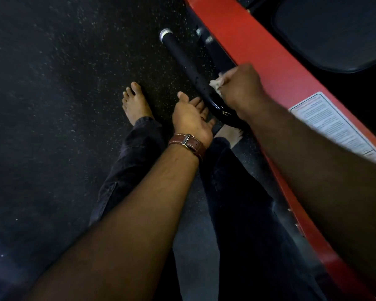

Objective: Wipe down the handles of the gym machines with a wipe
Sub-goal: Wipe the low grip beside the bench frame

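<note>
Head view looks straight down past two bare forearms to the speckled floor point(63, 83). Nearest, the left hand point(190, 118), a brown strap point(188, 143) on its wrist, hovers palm-up and loose, fingers straight and slightly apart, holding nothing; it seems kept free beside the work, perhaps ready to steady the bar. Just beyond, the right hand point(241, 88) is curled into a fist round a crumpled white wipe point(217, 82), pressing it onto the lower part of the black handle point(182, 57); gripping round the bar probably lets the cloth cover its whole girth. That handle runs away from the hand to a silver end cap point(165, 33), and its upper length looks not yet reached. Alongside lie the machine's red frame point(258, 51), bearing a white label point(326, 122), and farthest a dark seat pad point(334, 29).
</note>
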The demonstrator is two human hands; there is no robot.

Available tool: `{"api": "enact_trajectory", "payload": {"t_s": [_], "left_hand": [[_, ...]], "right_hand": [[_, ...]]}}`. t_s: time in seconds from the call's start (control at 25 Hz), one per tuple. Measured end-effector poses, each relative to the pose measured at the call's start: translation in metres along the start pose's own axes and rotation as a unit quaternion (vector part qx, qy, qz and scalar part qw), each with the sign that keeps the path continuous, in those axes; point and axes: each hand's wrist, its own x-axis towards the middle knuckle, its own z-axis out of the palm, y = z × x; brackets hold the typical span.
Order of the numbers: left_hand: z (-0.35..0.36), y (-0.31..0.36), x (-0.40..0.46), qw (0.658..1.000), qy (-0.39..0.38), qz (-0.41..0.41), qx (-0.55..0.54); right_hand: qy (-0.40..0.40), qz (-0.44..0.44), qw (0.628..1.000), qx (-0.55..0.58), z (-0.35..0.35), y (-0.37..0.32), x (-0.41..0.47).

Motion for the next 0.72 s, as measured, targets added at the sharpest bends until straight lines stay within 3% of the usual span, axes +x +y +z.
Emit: {"api": "enact_trajectory", "payload": {"t_s": [0.08,0.24,0.36,0.48,0.6,0.72], "left_hand": [[0.0,0.001,-0.001,1.0,-0.013,-0.011,-0.014],[-0.002,-0.003,-0.002,0.998,0.003,-0.024,-0.064],[-0.007,-0.004,0.001,0.994,-0.001,-0.031,-0.105],[-0.012,-0.006,-0.001,0.995,-0.002,-0.029,-0.097],[-0.016,-0.005,0.002,0.995,0.006,-0.034,-0.097],[-0.012,-0.006,0.005,0.996,0.014,-0.028,-0.089]], "right_hand": [[0.047,-0.097,0.994,-0.022,-0.012,0.005,-0.029],[0.028,-0.309,0.946,-0.091,-0.011,0.009,-0.055],[-0.043,-0.306,0.935,-0.173,0.01,-0.014,-0.025],[-0.026,-0.348,0.9,-0.26,0.007,-0.001,-0.03],[-0.04,-0.368,0.907,-0.202,-0.012,0.017,-0.058],[-0.013,-0.298,0.945,-0.135,-0.002,-0.01,-0.025]]}}
